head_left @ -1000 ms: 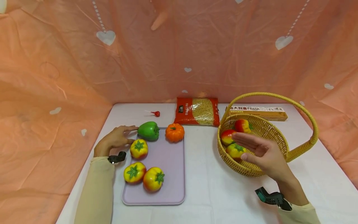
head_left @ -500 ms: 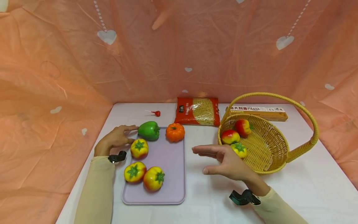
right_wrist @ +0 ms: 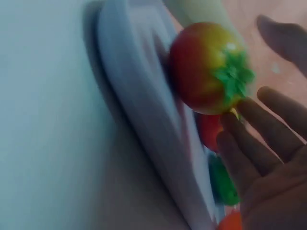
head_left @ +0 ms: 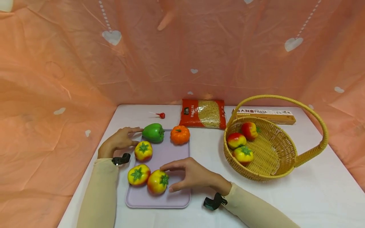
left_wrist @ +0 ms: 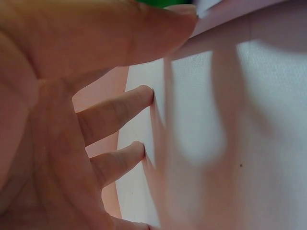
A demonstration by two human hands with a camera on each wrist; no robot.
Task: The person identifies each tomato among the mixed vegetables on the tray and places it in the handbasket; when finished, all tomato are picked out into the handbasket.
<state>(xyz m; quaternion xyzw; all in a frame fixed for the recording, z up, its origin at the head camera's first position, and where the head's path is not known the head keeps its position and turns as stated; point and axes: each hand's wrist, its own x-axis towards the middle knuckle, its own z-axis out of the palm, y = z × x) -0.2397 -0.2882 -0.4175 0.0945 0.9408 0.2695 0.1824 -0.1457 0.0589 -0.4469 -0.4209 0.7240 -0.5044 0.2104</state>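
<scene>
My left hand (head_left: 118, 141) rests at the left edge of the lilac tray (head_left: 176, 199), fingers spread. Its index fingertip is beside a green bell pepper (head_left: 153, 133), thumb near a red-and-yellow fruit (head_left: 143, 151) with a green leafy top. In the left wrist view, other fingertips (left_wrist: 144, 95) touch the white tabletop. My right hand (head_left: 196, 174) reaches over the tray's right side, thumb and fingers spread toward a matching fruit (head_left: 156, 182). In the right wrist view the fingertips lie close to that fruit (right_wrist: 206, 69); contact is unclear. Another such fruit (head_left: 138, 175) sits left of it.
An orange pumpkin (head_left: 180, 135) sits at the tray's far right corner. To the right stands a handled wicker basket (head_left: 280, 158) with three red-and-yellow fruits inside. Behind are a red pasta bag (head_left: 202, 114), a pasta box (head_left: 279, 118) and a red lollipop (head_left: 161, 116).
My right hand has moved left from over the basket to the fruit at the tray's front. The left hand has stayed in place.
</scene>
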